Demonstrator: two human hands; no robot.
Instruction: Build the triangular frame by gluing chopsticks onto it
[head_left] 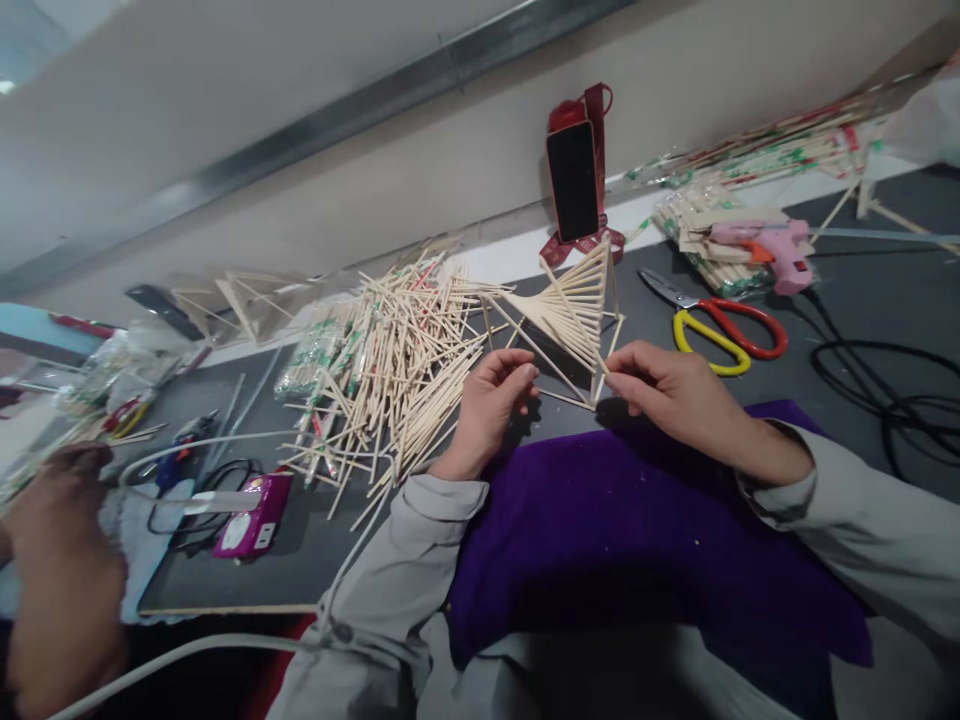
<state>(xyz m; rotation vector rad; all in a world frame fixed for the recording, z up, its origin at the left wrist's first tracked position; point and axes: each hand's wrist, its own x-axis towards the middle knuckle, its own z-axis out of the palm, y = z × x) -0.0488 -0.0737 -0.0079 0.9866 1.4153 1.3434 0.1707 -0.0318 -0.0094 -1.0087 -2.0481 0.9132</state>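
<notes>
1. Left of the surface: a co-worker's hand point(64, 520), blurred.
2. Near left corner of the dark surface point(300, 575): magenta power socket point(255, 515), white plug in it; pale cable runs above.
3. Left half, from the far edge toward the near one: big loose stick pile point(405, 350), bagged sticks point(319, 355) at its left flank. It crowds the space beside the left hand.
4. Left hand point(491, 405): fingers curled, thumb tip close to index; cannot tell whether they meet or hold anything.
5. Mid-surface, between the hands, toward the far edge: stick model point(566, 310), a twisted fan in an open frame.
6. Far edge, right behind it: phone point(574, 185) propped upright, red strap alongside.
7. Near edge, middle: purple cloth point(592, 520) covers it.
8. Right hand point(667, 390): thumb and index pinched on a stick point(602, 364) at the model's right side.
9. Right of that hand: scissors point(701, 303), blades toward the far edge.
10. Toward the far right corner: pink glue gun point(784, 243) on a bagged bundle; black cable point(885, 400) coils nearer.
</notes>
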